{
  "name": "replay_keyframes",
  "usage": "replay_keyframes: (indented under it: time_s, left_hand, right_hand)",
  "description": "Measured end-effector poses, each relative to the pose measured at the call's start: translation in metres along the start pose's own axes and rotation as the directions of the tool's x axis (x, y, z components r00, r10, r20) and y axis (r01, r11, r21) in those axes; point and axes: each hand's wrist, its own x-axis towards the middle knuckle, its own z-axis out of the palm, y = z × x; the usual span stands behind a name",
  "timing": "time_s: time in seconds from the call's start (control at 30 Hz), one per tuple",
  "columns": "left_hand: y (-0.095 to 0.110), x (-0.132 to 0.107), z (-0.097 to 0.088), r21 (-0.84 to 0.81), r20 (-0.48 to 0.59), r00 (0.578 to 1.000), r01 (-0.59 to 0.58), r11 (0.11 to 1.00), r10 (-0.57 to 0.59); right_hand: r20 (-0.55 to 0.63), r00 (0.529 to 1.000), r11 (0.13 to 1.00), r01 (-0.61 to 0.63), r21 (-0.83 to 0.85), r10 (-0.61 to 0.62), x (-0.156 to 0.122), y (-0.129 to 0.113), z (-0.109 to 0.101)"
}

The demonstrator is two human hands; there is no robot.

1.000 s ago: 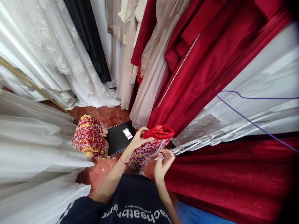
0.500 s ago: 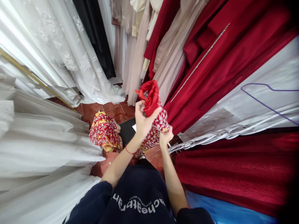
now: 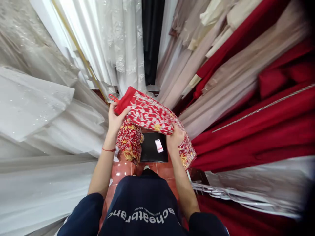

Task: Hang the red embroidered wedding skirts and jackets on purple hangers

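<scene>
A red embroidered garment (image 3: 150, 113) with silver swirls and yellow motifs is stretched between my two hands. Its plain red end, which has an orange-red tie (image 3: 113, 97), lies in my left hand (image 3: 116, 118), thumb on top and fingers curled underneath. My right hand (image 3: 175, 135) is closed around the cloth farther along, and the rest drapes down to the right past my wrist. Below my left hand sits a second bundle of matching red and gold embroidered cloth (image 3: 129, 139). The garment partly covers that bundle.
A black flat-topped surface (image 3: 147, 149) with a white and pink card-like item (image 3: 158, 146) is below my hands, over red floor tiles (image 3: 123, 168). White dresses (image 3: 83, 121) hang at left, red garments (image 3: 265, 131) at right. White hangers (image 3: 236, 195) cluster at lower right.
My left hand has moved left with the red end, drawing the garment out lengthwise. Its opening faced up before and now points left. The view has turned to the left.
</scene>
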Motion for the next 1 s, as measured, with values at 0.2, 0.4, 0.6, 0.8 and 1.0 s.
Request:
replay_keyframes:
  time_s: [0.2, 0.4, 0.6, 0.8, 1.0]
  left_hand:
    - [-0.064, 0.002, -0.098, 0.54, -0.418, 0.9, 0.354, 0.764, -0.122]
    - [-0.116, -0.073, -0.069, 0.778, -0.28, 0.948, 0.316, 0.542, -0.152]
    - [-0.162, -0.101, -0.034, 0.868, 0.189, 0.909, 0.022, 0.497, -0.37]
    - [-0.172, -0.106, -0.035, 0.909, 0.213, 0.902, -0.043, 0.414, -0.375]
    - [-0.171, -0.104, -0.035, 0.921, 0.211, 0.91, -0.064, 0.384, -0.357]
  right_hand:
    - [0.452, 0.854, 0.951, 0.145, 0.272, -0.259, -0.073, -0.07, 0.12]
    - [0.589, 0.682, 0.89, 0.223, 0.398, -0.434, -0.129, -0.077, 0.169]
    - [0.681, 0.631, 0.928, 0.278, 0.248, -0.371, -0.121, -0.036, 0.178]
    - [0.695, 0.616, 0.92, 0.349, 0.181, -0.37, -0.127, -0.02, 0.189]
    - [0.645, 0.641, 0.899, 0.397, 0.184, -0.416, -0.129, -0.014, 0.201]
